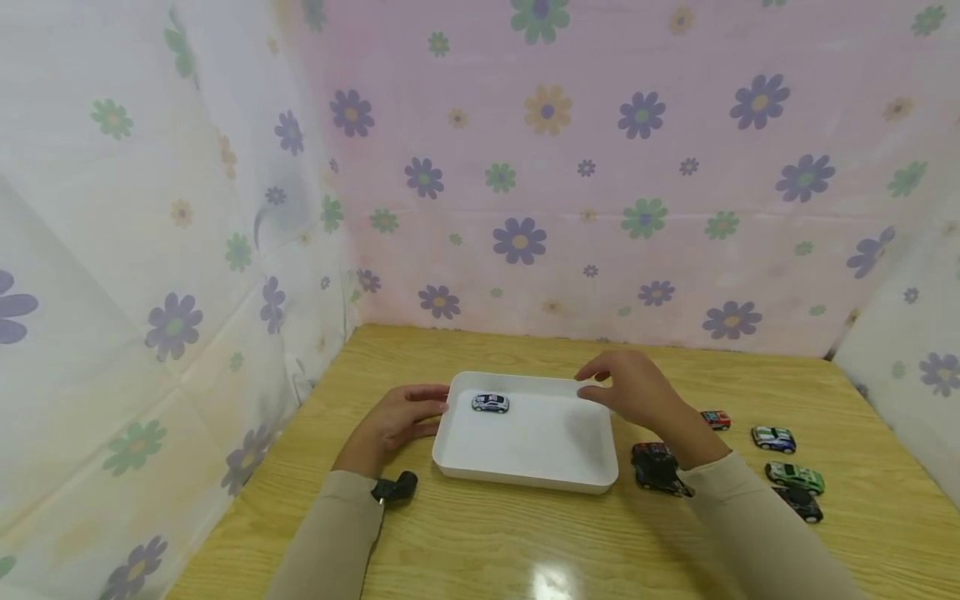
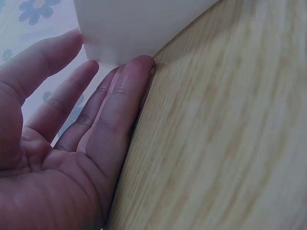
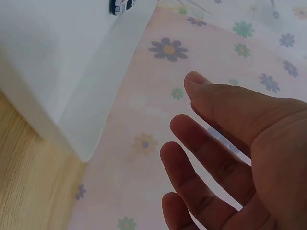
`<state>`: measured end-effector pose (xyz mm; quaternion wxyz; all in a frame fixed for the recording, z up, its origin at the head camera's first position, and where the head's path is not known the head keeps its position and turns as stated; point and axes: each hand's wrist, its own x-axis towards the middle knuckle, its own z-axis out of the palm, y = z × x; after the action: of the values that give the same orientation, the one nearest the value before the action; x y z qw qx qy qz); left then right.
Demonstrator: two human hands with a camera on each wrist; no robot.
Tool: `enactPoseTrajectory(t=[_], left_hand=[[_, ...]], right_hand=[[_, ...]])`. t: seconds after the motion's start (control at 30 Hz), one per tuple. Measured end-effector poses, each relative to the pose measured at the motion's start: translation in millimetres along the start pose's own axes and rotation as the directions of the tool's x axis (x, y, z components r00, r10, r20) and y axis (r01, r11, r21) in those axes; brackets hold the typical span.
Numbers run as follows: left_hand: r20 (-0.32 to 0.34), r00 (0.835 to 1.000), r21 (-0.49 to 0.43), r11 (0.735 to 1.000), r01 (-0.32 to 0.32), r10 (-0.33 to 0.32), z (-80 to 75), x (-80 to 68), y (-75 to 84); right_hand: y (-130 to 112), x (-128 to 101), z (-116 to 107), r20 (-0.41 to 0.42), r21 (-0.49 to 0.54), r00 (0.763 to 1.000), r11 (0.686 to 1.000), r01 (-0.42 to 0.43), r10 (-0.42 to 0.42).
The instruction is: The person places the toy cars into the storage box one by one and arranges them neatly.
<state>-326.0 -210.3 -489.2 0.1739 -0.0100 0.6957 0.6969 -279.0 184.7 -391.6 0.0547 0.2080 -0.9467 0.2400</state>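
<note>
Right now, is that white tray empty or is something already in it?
Not empty. The white tray holds one small toy car near its far left corner; the rest of its floor is bare. The other cars sit on the table outside it.

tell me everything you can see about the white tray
The white tray is a shallow rectangle with rounded corners and a low rim, seemingly smooth plastic. It lies flat on the wooden table. One small toy car sits inside near its far left corner. The left hand touches its left edge with straight fingers; the right hand hovers open over its far right corner.
</note>
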Motion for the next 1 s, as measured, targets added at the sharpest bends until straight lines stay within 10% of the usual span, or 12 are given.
enactPoseTrajectory(t=[1.0], left_hand=[[0.014,1.000,-0.011,1.000,0.009,-0.009,-0.3,-1.4,2.1]], right_hand=[[75,-76,-18,-0.014,0.048,0.998,0.997,-0.062,0.063]])
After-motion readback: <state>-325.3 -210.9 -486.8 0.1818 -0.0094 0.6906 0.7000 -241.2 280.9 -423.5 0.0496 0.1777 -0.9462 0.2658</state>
